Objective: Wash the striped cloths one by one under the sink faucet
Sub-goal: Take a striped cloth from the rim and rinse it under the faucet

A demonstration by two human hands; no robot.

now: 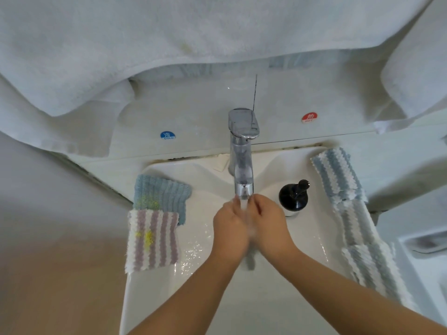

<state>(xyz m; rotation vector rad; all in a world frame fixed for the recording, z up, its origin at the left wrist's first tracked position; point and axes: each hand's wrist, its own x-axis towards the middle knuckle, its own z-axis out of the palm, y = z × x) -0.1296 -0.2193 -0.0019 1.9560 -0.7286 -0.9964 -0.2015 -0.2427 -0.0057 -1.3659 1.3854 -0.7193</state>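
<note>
Two small cloths are lying on the left rim of the sink. The purple striped cloth is fuzzy, with purple and white stripes and yellow spots on it. The blue cloth is lying just beyond it, partly tucked under it, and it also has a yellow spot. On the right rim, blue striped cloths are laid out in a long row, with pale blue and white stripes.

No cloth is being held. The left hand and the right hand are being held together in the middle of the sink, well apart from the cloths on both sides. The fingers are curled and touching each other, with nothing seen inside the grip. Water is being poured over them from the faucet.

Splashes of water are lying in the sink. A black soap pump is standing just right of the faucet. White towels are hanging at the far side.
</note>
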